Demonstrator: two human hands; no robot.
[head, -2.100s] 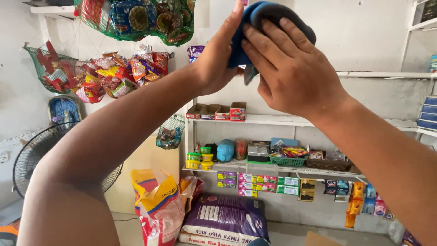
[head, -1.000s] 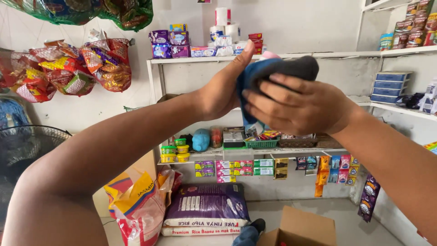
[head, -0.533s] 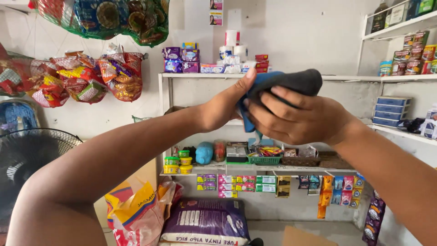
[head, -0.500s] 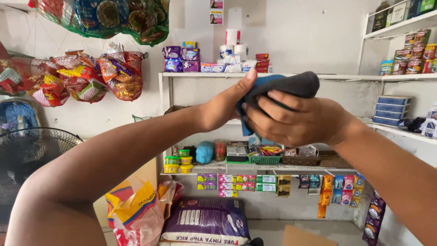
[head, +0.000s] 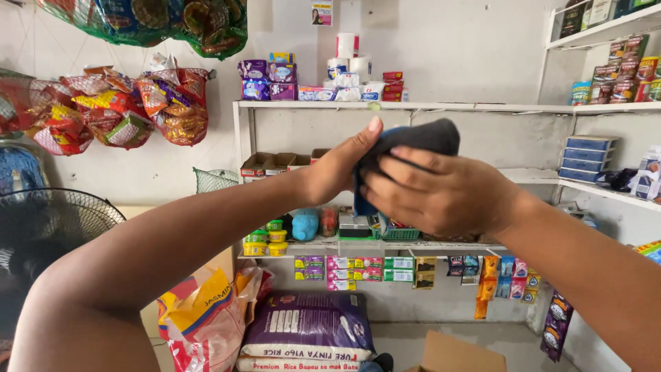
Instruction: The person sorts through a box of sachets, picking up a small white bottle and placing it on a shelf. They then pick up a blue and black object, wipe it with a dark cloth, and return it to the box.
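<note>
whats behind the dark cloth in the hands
Behind the dark cloth, held by the left hand and right hand, stands a white shelf unit. Whatever sits directly behind the cloth and hands is hidden.

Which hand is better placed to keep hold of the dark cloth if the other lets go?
Probably the right hand: its fingers wrap over the dark cloth, while the left hand only pinches its edge.

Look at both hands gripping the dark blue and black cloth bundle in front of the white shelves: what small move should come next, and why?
Probably keep squeezing and turning the dark blue and black cloth bundle between the left hand and the right hand. Both hands clasp it in mid-air, level with the white wall shelves. It is clear of any surface, so letting go would likely drop it.
</note>
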